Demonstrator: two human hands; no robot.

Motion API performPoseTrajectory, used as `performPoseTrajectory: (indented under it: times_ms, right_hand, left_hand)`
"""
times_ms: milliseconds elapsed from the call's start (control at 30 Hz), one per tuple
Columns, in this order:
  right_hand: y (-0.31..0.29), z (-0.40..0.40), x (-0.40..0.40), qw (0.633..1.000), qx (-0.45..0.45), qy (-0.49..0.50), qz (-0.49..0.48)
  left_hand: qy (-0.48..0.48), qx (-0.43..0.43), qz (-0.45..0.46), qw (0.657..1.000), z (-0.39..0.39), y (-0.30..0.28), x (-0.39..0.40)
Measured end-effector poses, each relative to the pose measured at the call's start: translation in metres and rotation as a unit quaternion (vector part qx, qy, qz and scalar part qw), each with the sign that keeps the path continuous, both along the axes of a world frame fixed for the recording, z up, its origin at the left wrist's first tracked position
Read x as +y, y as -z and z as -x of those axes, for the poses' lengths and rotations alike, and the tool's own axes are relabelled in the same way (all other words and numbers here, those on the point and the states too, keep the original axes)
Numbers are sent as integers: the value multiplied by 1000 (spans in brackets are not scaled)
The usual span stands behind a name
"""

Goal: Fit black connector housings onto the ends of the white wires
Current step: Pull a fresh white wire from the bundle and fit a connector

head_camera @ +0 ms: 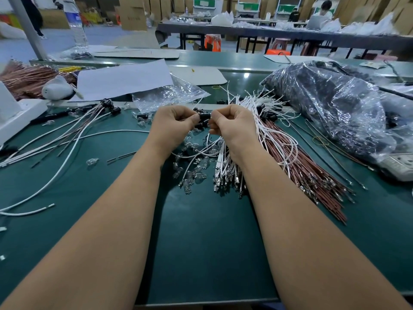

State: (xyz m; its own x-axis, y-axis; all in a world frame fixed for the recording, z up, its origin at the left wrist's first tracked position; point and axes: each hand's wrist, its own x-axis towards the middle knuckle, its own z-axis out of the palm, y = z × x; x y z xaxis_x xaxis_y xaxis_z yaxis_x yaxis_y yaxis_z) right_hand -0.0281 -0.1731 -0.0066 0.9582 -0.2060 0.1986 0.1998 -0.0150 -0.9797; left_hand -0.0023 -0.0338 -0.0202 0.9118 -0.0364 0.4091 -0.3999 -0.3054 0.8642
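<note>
Around: clear bulbs [194, 173], brown wires [297, 166], plastic bag [335, 104] (dark parts inside).
Black connector housing [204, 116]: between both hands, long axis left-right.
Left hand [173, 124]: pinching housing.
Right hand [232, 125]: pinching white wire [207, 139], fingers curled.

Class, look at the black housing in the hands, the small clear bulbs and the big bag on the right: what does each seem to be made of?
Black housing: probably moulded plastic, dull black sheen.
Clear bulbs: glass or clear plastic, see-through with glints.
Bag: thin plastic film, crinkled and shiny.
</note>
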Motion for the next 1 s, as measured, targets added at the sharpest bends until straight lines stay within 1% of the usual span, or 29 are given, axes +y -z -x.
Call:
performPoseTrajectory:
  times_ms: [233, 433, 667, 833, 1000]
  right_hand:
    - [1, -5, 2, 1000, -7, 21, 3]
    - [1, -5, 0, 999, 5, 25, -33]
    - [-1, -3, -1, 999, 5, 24, -20]
    - [-1, -3, -1, 999, 7, 29, -24]
    - [-1, -3, 1, 1000, 10, 23, -5]
  left_hand:
    - [0, 0, 9, 1000, -2, 1, -1]
    - [-7, 7, 26, 1000, -1, 1, 3]
    - [-5, 12, 34, 999, -1, -1, 4]
    - [-1, 9, 27, 1000, 1, -1, 3]
    - [1, 5, 3, 1000, 3, -4, 2]
